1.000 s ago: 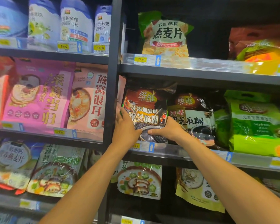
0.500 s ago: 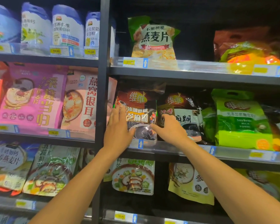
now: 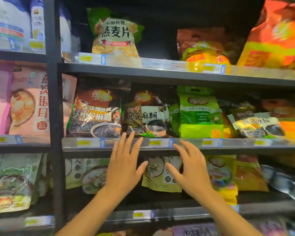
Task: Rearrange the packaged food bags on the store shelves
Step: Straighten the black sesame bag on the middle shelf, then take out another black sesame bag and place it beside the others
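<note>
Centre frame, on the metal middle shelf [image 3: 237,148]: glossy, crinkled, rectangular left brown bag [image 3: 97,113] upright beside right brown bag [image 3: 146,114]. Just below, left hand [image 3: 124,167] and right hand [image 3: 192,171], fingers spread wide, holding nothing.

There is 1 view, from a camera worn on the person's head. It faces the store rack almost straight on and from near, so the middle shelf [image 3: 228,148] crosses nearly the whole width, about at half height. 1 shelf board shows above the middle shelf and 1 below it. Both forearms enter from the bottom edge; the left hand [image 3: 124,166] and right hand [image 3: 192,169] lie before the middle shelf. Toward the right of it the picture is blurred.
</note>
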Motion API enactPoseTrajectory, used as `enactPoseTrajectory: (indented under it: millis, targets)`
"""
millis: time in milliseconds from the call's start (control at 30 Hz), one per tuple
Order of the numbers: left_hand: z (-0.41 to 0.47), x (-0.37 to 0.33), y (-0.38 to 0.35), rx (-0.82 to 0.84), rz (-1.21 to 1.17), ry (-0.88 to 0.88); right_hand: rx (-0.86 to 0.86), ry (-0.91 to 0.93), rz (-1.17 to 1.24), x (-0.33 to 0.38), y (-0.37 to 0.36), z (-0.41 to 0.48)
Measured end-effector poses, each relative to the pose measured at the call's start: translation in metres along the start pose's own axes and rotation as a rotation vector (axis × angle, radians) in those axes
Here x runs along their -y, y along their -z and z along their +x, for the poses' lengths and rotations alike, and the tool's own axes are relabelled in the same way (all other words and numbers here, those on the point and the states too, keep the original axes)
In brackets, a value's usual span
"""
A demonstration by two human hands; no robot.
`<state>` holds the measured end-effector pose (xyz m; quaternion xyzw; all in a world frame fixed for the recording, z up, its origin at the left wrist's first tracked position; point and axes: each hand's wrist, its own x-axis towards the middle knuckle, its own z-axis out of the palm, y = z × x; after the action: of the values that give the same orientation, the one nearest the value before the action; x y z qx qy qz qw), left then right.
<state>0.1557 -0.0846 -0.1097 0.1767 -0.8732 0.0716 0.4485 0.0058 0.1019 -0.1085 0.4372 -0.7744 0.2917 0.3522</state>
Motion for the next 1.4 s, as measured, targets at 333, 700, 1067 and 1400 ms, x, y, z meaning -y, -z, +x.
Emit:
enactPoseTrajectory:
  millis: [333, 700, 1067, 1400]
  targets:
    - [-0.034, -0.147, -0.064, 0.155, -0.132, -0.108, 0.08, -0.199, -0.141, -0.126, 0.065, -0.115]
    - [-0.038, -0.283, -0.1, 0.247, -0.251, -0.204, 0.11, -0.359, -0.284, -0.223, 0.146, -0.176]
    - [0.056, -0.345, -0.135, 0.124, -0.389, -0.259, 0.006, -0.345, -0.376, -0.307, 0.188, -0.078]
    - [0.183, -0.366, -0.154, 0.135, -0.539, -0.179, -0.121, -0.317, -0.41, -0.381, 0.195, 0.036]
